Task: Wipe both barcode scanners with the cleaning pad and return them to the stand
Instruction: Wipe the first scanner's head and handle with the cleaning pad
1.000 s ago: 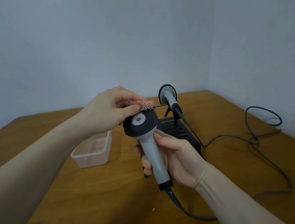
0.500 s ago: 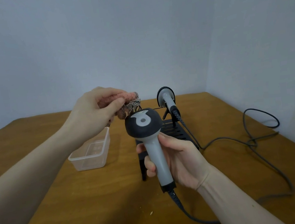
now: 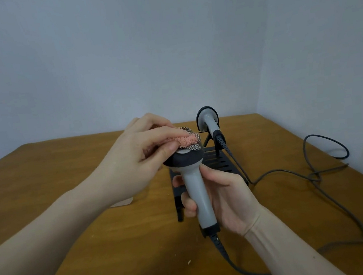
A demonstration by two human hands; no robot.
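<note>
Right hand (image 3: 226,200) grips scanner 1 (image 3: 192,181) upright. Left hand (image 3: 138,162) pinches pad (image 3: 186,140) against its head. Scanner 2 (image 3: 208,120) on stand (image 3: 220,164), 1 o'clock, on desk (image 3: 67,173).

left hand (image 3: 137,158) back down, cleaning pad (image 3: 186,140) again pressed on scanner (image 3: 188,166) head

Left hand (image 3: 137,158) covering most of the tub (image 3: 121,203), pad (image 3: 185,139) hiding part of the held scanner (image 3: 192,181) head, stand (image 3: 220,167) partly behind the right hand (image 3: 226,198), cable (image 3: 331,190) cut off at right edge, both forearms cropped by the bottom edge
</note>
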